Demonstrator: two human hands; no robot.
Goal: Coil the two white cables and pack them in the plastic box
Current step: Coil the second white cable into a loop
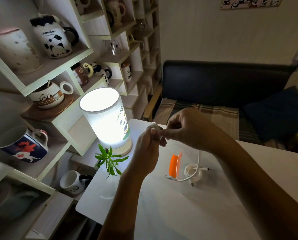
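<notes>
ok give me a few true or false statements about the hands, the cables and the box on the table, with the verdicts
1. Both hands hold a white cable up above the table. True: the left hand and right hand grip the held cable between them.
2. The second cable is also in a hand. False: the coiled cable lies on the table, touched by neither hand.
3. The plastic box has an orange part. True.
4. The lamp is switched off. False: it glows brightly.
5. The coiled cable is on the side of the box nearer the lamp. False: it lies on the far side, away from the lamp.
</notes>
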